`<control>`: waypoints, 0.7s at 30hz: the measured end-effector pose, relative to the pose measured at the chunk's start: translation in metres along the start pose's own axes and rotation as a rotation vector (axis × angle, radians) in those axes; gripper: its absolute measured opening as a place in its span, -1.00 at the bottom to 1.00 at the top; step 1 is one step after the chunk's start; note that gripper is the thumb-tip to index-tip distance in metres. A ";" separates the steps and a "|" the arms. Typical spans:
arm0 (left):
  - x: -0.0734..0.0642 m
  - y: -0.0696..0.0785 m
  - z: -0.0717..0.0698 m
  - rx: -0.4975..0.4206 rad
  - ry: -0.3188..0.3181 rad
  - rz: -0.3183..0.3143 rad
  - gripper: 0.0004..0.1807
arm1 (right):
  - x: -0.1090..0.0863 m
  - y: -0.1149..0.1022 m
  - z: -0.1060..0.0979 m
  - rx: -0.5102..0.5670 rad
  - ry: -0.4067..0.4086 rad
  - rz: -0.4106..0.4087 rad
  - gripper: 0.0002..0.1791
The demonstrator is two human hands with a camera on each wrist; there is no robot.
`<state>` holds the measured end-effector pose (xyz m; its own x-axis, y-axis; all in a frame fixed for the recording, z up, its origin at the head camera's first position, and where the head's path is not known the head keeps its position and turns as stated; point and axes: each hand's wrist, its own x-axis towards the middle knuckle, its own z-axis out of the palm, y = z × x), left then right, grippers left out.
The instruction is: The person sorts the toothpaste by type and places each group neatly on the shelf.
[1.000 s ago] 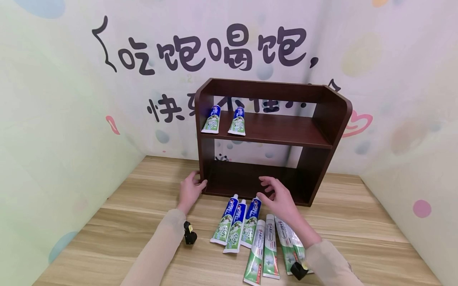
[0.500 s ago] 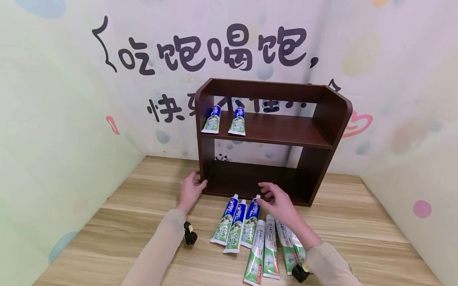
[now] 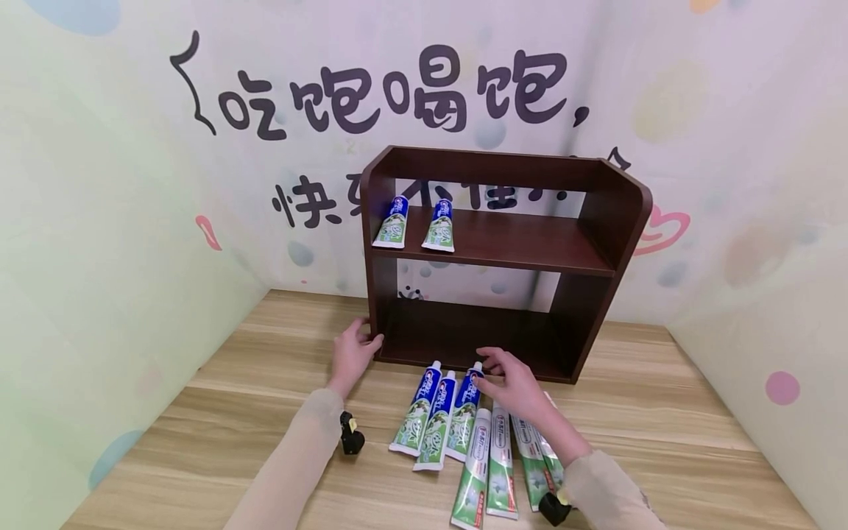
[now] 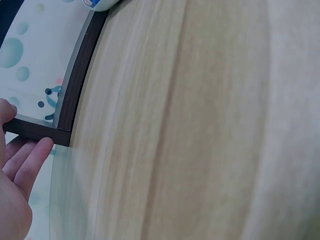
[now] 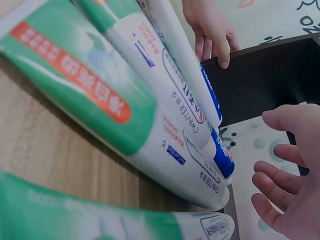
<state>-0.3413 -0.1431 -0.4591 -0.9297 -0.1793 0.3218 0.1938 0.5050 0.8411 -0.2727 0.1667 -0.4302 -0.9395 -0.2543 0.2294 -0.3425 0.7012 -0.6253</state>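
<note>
My left hand (image 3: 353, 355) holds the lower left side panel of a dark brown two-tier shelf (image 3: 490, 259), thumb on one face and fingers on the other, as the left wrist view shows. Over the cap end of a blue and green toothpaste tube (image 3: 466, 412) hovers my right hand (image 3: 518, 383), its fingers loosely bent and a gap between thumb and fingers. Two similar tubes, a left one (image 3: 419, 412) and a middle one (image 3: 437, 427), lie beside it. White and green toothpaste tubes (image 3: 473, 471) lie under and near my right forearm.
On the upper tier rest two blue and green tubes, one (image 3: 392, 222) by the left panel and another (image 3: 439, 227) to its right. The shelf stands at the back of a wooden table (image 3: 278, 353), before a printed backdrop (image 3: 265, 147).
My right hand has come down and slightly toward me, nearer the cap of the rightmost blue and green tube. The left hand and shelf stay where they were.
</note>
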 end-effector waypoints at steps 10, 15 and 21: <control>0.001 0.000 0.000 -0.004 0.003 -0.004 -0.53 | 0.003 0.006 0.005 -0.011 -0.037 0.018 -0.42; 0.000 0.000 0.001 -0.004 0.007 -0.006 -0.53 | 0.003 0.008 0.007 -0.013 -0.054 0.037 -0.43; 0.000 0.001 0.000 0.007 0.011 0.000 -0.53 | 0.005 0.013 0.011 -0.032 -0.069 0.066 -0.43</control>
<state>-0.3413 -0.1422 -0.4585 -0.9261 -0.1889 0.3264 0.1911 0.5110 0.8381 -0.2817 0.1672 -0.4456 -0.9584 -0.2512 0.1358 -0.2805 0.7389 -0.6127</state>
